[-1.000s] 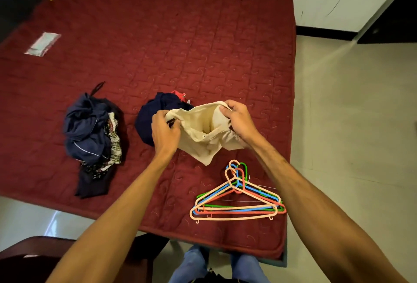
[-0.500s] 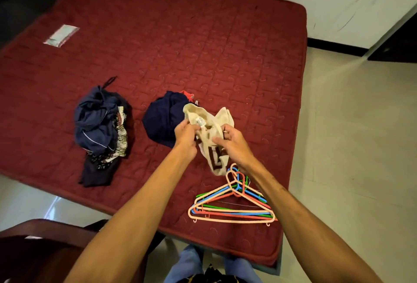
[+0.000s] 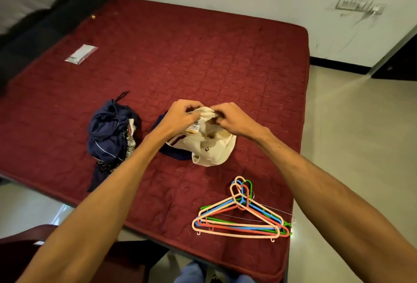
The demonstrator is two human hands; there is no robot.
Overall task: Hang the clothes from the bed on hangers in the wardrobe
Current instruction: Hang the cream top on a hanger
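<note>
The person is working on the first garment, at the stage of finding its top edge before a hanger goes in.

- The left hand (image 3: 180,116) and the right hand (image 3: 235,121) are meeting close together above the bed (image 3: 203,56). The fingers (image 3: 191,106) of both hands are curling and pinching the upper hem of the cream garment (image 3: 212,149).
- The cream garment is hanging bunched from that pinch. Its lower part is resting on the bed and partly on a dark navy garment (image 3: 178,155). A printed label (image 3: 194,127) is showing just below the left hand.
- A second navy pile (image 3: 110,133) is lying to the left, apart from the hands.
- The stack of coloured hangers (image 3: 241,217) is lying near the bed's front edge, untouched.

Judgement: no clothes are hung yet. The next move is calling for the hands to spread the neckline open. One hand then has to release and reach for the top hanger. The wardrobe is not in view.
</note>
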